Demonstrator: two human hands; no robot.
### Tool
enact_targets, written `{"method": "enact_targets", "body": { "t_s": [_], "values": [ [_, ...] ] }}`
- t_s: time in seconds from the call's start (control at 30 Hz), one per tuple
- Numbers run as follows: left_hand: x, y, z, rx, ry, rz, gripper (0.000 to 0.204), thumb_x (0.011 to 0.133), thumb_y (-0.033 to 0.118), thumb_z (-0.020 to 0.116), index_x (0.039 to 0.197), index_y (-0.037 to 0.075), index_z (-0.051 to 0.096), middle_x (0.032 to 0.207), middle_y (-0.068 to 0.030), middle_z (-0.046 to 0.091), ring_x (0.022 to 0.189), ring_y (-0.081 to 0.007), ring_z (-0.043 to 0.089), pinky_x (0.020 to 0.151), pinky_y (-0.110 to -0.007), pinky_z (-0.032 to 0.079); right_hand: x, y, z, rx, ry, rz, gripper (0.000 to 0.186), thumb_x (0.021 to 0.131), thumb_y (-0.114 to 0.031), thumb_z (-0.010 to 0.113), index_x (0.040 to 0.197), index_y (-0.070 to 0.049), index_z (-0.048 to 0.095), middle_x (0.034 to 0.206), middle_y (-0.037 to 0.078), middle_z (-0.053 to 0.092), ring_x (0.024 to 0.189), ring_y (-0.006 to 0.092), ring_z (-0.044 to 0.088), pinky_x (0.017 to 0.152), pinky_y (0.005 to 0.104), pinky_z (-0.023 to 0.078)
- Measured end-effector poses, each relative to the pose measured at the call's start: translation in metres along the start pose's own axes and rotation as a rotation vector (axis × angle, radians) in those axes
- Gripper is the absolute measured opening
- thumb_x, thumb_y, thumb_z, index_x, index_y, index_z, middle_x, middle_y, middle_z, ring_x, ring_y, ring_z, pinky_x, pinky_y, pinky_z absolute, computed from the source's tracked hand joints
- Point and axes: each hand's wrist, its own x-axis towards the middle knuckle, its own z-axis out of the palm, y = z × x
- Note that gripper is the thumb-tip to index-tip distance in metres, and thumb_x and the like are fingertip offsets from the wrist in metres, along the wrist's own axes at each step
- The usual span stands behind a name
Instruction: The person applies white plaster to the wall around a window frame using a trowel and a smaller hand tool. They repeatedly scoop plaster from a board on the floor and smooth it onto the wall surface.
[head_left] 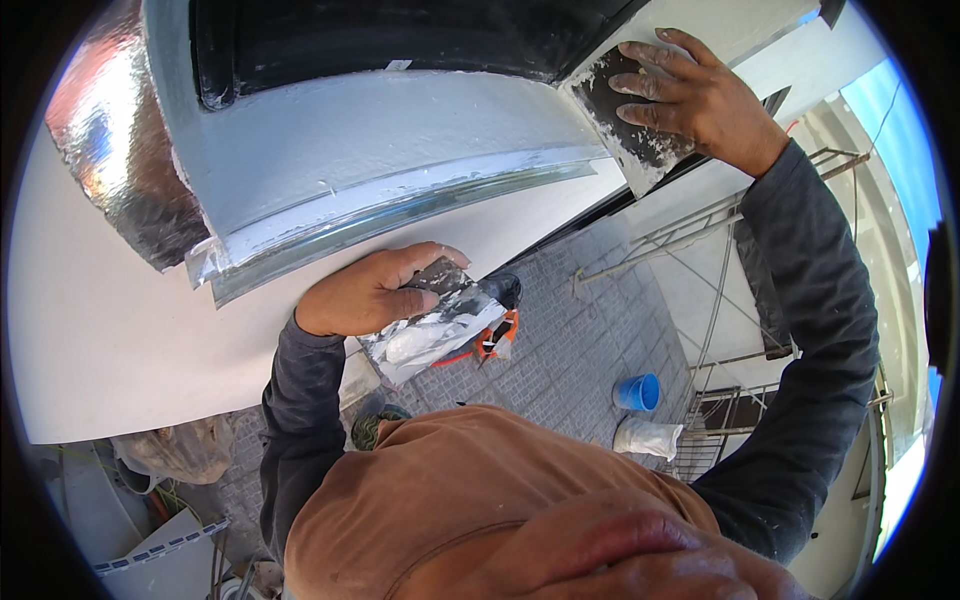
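Observation:
My right hand (712, 108), at the upper right, grips a broad flat plastering blade (622, 125) with its fingers spread across the dark, plaster-smeared face. The blade's far edge meets the side of a window recess, at the right end of the white sill (400, 125). Lower down and to the left, my left hand (365, 288) holds a second flat blade (455, 275), thumb on top. A heap of wet white plaster (415, 345) covers much of it. Along the sill's front edge runs a straight strip (420, 212) smeared with plaster.
Crinkled silver foil (120, 160) hangs at the left end of the sill, below a dark window (390, 35). Metal scaffolding (715, 215) stands at the right. Far below on the paving (570, 330) are a blue bucket (637, 392) and a white sack (647, 438).

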Motion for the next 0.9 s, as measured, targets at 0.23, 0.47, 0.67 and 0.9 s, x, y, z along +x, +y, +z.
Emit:
{"method": "enact_targets", "body": {
  "t_s": [0.23,0.47,0.67,0.9],
  "values": [
    [0.0,-0.001,-0.001,0.0,-0.002,0.003,0.044,0.096,-0.003,0.061,0.139,0.004,0.055,0.109,-0.003,0.06,0.091,-0.0102,0.051,0.082,-0.024,0.044,-0.001,-0.001,0.006,-0.041,0.011,0.037,0.031,0.085,-0.022,0.07,0.114,-0.026,0.079,0.134,-0.005,0.069,0.142,0.0209,0.049,0.128,0.0473,0.029],
    [0.002,-0.004,-0.001,0.037,-0.007,0.027,0.044,0.096,-0.003,0.061,0.139,0.004,0.056,0.109,-0.0032,0.06,0.088,-0.0099,0.051,0.08,-0.024,0.044,0.007,0.0,-0.017,-0.082,0.0,0.024,0.031,0.085,-0.021,0.07,0.114,-0.026,0.079,0.135,-0.004,0.069,0.142,0.0218,0.05,0.128,0.0487,0.029],
    [0.0,-0.003,-0.002,0.013,-0.012,-0.016,0.045,0.094,-0.005,0.059,0.139,0.002,0.055,0.112,-0.0037,0.06,0.09,-0.0103,0.051,0.08,-0.025,0.044,0.003,0.017,-0.055,-0.084,-0.067,-0.006,0.026,0.087,-0.023,0.064,0.107,-0.02,0.08,0.124,0.001,0.072,0.13,0.0275,0.058,0.118,0.061,0.03],
    [0.002,-0.007,-0.002,0.025,0.001,0.011,0.044,0.096,0.002,0.06,0.139,0.005,0.054,0.095,-0.0062,0.06,0.081,-0.0121,0.05,0.077,-0.028,0.045,-0.004,0.031,-0.078,-0.119,-0.126,0.075,0.026,0.085,-0.024,0.066,0.107,-0.023,0.081,0.123,-0.001,0.073,0.131,0.0279,0.058,0.118,0.0638,0.029]
  ]
}}
